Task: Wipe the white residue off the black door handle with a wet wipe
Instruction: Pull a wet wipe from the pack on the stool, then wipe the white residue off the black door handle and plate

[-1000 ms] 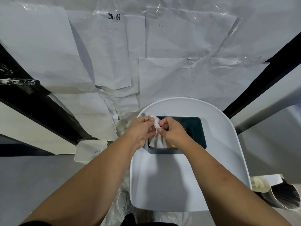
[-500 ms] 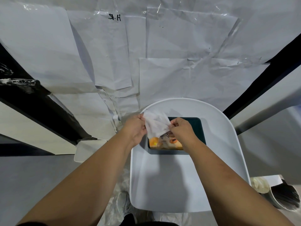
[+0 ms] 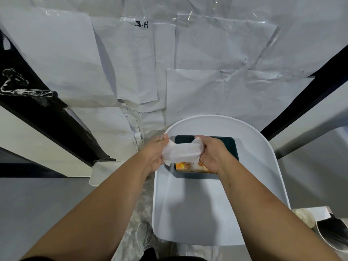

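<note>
A white wet wipe [image 3: 181, 152] is stretched flat between my two hands above a dark tray. My left hand [image 3: 153, 153] grips its left edge and my right hand [image 3: 211, 154] grips its right edge. Under the wipe lies an orange wipe packet [image 3: 185, 166] inside the dark green tray [image 3: 232, 147], which sits on a white chair seat [image 3: 216, 204]. The black door handle [image 3: 28, 92], smeared with white residue, juts out at the far left, well away from both hands.
White paper sheets [image 3: 188, 63] taped with clear film cover the wall ahead. A black door frame [image 3: 56, 119] runs diagonally at left, another black strip [image 3: 310, 91] at right. A small white tray [image 3: 102, 172] lies on the floor, a bowl with a dark brush [image 3: 333, 234] at lower right.
The wipe went from a bunched wad pinched over the packet to an unfolded sheet, pulled wide and taut as my hands moved apart.
</note>
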The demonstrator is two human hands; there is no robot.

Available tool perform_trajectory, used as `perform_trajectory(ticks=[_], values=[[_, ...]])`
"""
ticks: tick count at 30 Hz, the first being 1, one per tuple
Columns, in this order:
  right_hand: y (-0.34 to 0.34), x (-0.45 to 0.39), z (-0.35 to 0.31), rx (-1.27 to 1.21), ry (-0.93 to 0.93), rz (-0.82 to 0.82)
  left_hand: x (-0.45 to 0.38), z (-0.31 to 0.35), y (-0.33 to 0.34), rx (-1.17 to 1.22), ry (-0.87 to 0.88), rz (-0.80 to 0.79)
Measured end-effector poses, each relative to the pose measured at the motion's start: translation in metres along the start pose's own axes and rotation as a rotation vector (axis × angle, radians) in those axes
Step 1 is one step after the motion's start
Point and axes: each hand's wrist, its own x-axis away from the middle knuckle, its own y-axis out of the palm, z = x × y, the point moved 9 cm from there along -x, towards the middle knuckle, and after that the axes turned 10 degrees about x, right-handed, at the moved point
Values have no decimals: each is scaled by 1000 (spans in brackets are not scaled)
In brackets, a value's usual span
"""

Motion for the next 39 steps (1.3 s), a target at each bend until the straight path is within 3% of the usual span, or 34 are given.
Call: perform_trajectory(ticks=[3,7,14,20,34,39], values=[[2,-5,8,292,4,-100,-4,11,-8,118,74,30],[-9,-11,8,773,-39,47,-4,12,-16,188,93,91],[-10,-1,-20,596,-246,175,-1,5,-27,55,111,174],[9,2,-12,516,-150,177,8,6,-55,19,185,242],[96,25,-8,374,-185,1,34,38,-134,-19,216,336],[154,31,17,479,-147,-114,44,62,-184,87,240,335]])
